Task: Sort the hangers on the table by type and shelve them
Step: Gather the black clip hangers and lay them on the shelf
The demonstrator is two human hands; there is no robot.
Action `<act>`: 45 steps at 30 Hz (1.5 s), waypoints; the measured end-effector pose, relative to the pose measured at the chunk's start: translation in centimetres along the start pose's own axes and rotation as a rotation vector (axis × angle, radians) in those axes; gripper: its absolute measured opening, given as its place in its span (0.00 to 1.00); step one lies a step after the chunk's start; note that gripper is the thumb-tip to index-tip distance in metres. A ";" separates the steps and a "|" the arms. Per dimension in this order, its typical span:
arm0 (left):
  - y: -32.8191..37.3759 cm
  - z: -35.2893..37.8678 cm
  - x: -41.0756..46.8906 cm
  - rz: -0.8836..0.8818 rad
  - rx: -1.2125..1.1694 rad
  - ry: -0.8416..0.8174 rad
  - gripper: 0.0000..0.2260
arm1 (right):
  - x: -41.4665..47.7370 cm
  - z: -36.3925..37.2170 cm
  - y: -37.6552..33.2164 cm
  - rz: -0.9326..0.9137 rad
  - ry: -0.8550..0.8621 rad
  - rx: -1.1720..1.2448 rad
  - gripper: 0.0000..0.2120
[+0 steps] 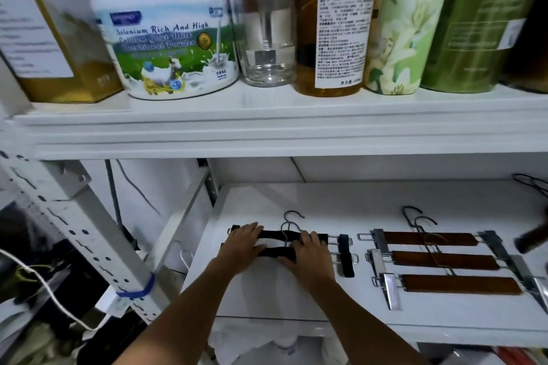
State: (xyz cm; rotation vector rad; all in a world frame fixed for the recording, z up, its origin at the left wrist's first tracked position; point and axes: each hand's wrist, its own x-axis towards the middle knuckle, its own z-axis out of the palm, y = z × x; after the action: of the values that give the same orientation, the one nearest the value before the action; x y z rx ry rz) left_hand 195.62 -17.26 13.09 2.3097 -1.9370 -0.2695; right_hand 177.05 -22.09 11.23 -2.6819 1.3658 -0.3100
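Note:
Two black clip hangers (278, 235) lie side by side on the white lower shelf (267, 299), hooks pointing away from me. My left hand (243, 246) rests on their left ends and my right hand (311, 255) on their right part; both hands press on the bars, fingers spread over them. To the right lie three brown wooden clip hangers (444, 260) with metal clips, in a row, untouched. Some thin black wire hangers (530, 185) show at the shelf's far right edge.
The upper shelf (267, 124) holds a milk powder tub (166, 38), a clear glass jar (267, 24), an amber bottle (332, 24) and green tins (412, 21). A perforated white shelf post (89, 243) stands left. A dark object (533, 238) juts in at right.

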 end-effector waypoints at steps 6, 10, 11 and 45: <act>-0.1 1.9 0.4 -0.029 0.062 -0.027 0.25 | 0.4 0.3 0.6 0.092 0.058 0.080 0.34; 0.5 2.2 0.3 -0.061 0.017 -0.024 0.24 | 0.9 0.2 1.4 0.073 -0.024 0.050 0.39; 0.7 2.2 0.2 -0.067 0.004 -0.019 0.24 | 1.1 0.1 1.6 0.060 -0.035 0.045 0.38; 53.0 -4.4 0.6 0.786 0.057 0.060 0.22 | -28.3 -26.8 34.7 0.669 0.344 -0.158 0.22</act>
State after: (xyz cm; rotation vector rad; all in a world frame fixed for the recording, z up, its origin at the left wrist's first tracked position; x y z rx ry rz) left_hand 145.54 -27.37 27.98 1.3803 -2.6316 -0.0596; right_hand 127.28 -19.85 26.88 -2.1535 2.3616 -0.6183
